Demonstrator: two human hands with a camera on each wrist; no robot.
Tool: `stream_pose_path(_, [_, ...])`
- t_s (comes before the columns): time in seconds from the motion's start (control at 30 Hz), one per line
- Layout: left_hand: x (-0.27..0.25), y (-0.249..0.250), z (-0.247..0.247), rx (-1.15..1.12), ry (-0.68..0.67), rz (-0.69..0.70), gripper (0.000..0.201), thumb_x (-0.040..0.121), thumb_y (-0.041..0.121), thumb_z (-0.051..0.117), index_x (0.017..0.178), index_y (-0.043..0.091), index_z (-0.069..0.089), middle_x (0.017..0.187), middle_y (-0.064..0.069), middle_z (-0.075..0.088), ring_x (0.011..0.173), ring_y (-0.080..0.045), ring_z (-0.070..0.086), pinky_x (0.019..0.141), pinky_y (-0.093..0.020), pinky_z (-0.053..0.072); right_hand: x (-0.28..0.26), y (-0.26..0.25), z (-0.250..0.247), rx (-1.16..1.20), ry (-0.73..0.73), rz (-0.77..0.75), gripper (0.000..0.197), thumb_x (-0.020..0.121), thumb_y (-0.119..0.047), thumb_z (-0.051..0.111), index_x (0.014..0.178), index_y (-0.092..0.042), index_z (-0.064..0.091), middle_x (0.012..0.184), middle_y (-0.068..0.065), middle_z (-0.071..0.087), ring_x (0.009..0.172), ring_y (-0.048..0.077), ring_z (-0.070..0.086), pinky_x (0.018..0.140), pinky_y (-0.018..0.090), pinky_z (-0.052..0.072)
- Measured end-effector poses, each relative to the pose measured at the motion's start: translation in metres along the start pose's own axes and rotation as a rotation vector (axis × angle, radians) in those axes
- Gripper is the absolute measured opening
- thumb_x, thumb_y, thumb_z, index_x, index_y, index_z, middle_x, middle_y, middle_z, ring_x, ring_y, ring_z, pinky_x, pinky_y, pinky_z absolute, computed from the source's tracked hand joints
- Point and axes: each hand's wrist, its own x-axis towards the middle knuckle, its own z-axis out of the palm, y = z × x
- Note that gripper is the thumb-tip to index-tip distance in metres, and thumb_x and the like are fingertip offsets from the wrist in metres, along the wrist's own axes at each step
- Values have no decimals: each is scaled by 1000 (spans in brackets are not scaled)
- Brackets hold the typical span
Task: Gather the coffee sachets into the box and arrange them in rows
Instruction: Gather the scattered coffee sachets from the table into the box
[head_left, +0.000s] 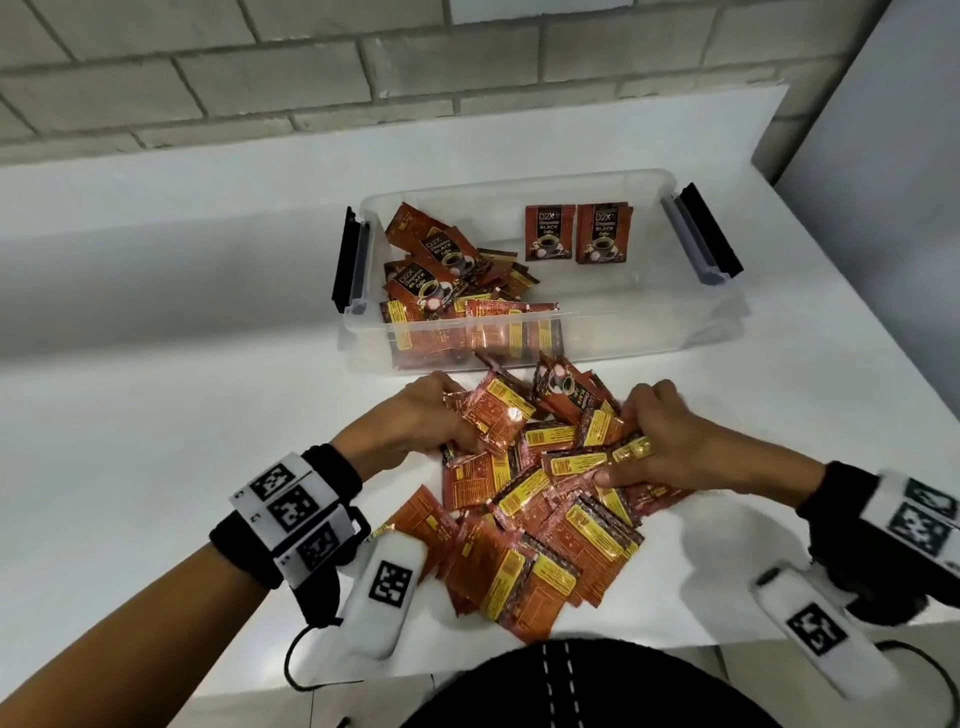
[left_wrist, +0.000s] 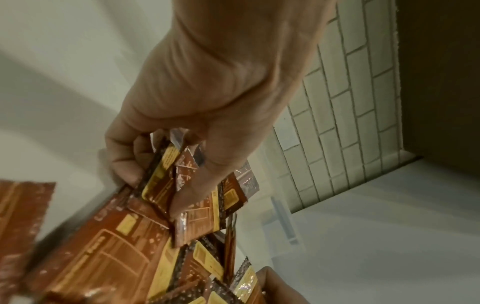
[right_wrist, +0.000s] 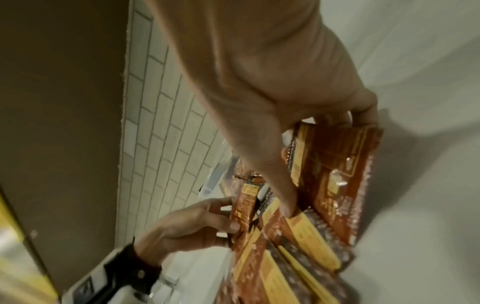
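A heap of red-brown coffee sachets (head_left: 540, 509) with yellow labels lies on the white table in front of the clear plastic box (head_left: 649, 317). My left hand (head_left: 415, 421) grips a bunch of sachets (left_wrist: 166, 176) at the heap's far left. On the far right of the heap, my right hand (head_left: 649, 436) curls round another bunch of sachets (right_wrist: 335, 164), thumb pressing down on them. Inside the box, loose sachets (head_left: 441, 275) pile at the left end, and two sachets (head_left: 576, 234) stand upright against the back wall.
The box has black and grey latch handles (head_left: 350, 260) at both ends. A brick wall (head_left: 311, 67) runs behind the table. The table's near edge is close to my body, and the heap reaches almost to it.
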Motion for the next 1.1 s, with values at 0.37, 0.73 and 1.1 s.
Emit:
stream_pose_path(0.37, [-8, 5, -19, -80, -6, 131, 48, 91, 5, 57, 131, 28, 44, 122, -2, 57, 110, -18, 52, 76, -24, 44, 4, -1, -26, 658, -192, 73, 40, 87, -1, 63, 119, -17, 44, 110, 13, 64, 91, 27, 69, 81, 42, 58])
stream_pose_path(0.73, [-51, 37, -98, -150, 52, 418, 43, 91, 1, 54, 123, 29, 52, 103, -1, 65, 93, -14, 65, 73, -31, 54, -9, -6, -80, 745, -195, -21, 32, 90, -3, 56, 116, -21, 56, 109, 17, 69, 96, 32, 69, 76, 37, 60])
stream_pose_path(1.1, [6, 100, -116, 463, 44, 306, 53, 87, 4, 57, 128, 27, 33, 117, -5, 56, 110, -22, 54, 96, -43, 48, 42, -101, -133, 845, 41, -184, 36, 89, 0, 57, 122, -10, 46, 109, 19, 67, 86, 21, 71, 66, 27, 60])
